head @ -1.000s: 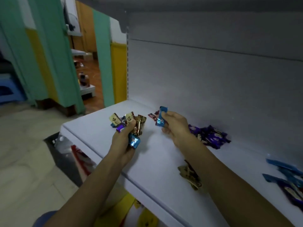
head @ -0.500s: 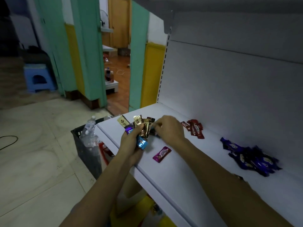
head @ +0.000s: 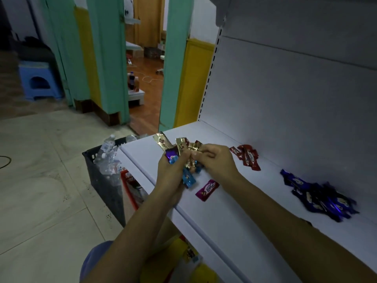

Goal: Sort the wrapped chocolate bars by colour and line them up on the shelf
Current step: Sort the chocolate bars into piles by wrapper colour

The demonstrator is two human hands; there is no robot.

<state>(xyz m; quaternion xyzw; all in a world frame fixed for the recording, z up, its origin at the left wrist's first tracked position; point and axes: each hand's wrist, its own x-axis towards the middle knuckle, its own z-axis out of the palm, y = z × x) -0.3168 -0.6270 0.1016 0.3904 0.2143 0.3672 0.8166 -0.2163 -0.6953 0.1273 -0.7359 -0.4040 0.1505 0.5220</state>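
My left hand still clutched the bunch over the shelf edge; my right hand had come back to it, pinching what looked like a gold bar. I judged the next move: pull it free and start a gold row. Right of the bunch lay a pink bar, red bars and purple bars. Fingers hid the bunch's middle.

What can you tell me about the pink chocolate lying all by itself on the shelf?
The pink chocolate bar is a small flat packet in shiny magenta wrapping with white lettering and crimped ends. It looks unopened. It lies flat and slanted on the white shelf, near its front edge, a little nearer the person than the left hand and right hand. Only the shelf touches it.
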